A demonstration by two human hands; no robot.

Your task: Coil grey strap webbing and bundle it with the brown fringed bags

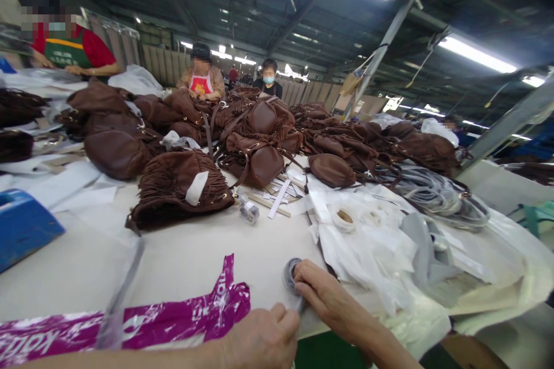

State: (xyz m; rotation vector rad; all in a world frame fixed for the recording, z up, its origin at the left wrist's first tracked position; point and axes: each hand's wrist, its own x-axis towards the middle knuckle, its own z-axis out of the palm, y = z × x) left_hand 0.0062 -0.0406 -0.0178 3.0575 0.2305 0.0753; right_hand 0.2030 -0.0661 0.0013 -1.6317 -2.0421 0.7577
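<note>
My right hand (318, 288) is closed around a small coil of grey cord (291, 273) above the table's near edge. My left hand (264, 337) is closed in a pinch just below and to the left of it. A short length of the grey cord runs down from the coil toward the left fingers, which mostly hide its end. Left of my hands, purple printed plastic tape (173, 323) lies along the table (186, 259). A brown fringed bag (173, 184) rests farther back, beside a small clear-wrapped item (248, 210).
Brown bags (264, 118) are heaped across the back. White plastic sheeting (359, 236), a tape roll (344, 219) and coiled grey tubing (426, 193) lie right. A blue object (26, 230) stands left. Co-workers (75, 49) are across the table; a metal post (506, 121) rises right.
</note>
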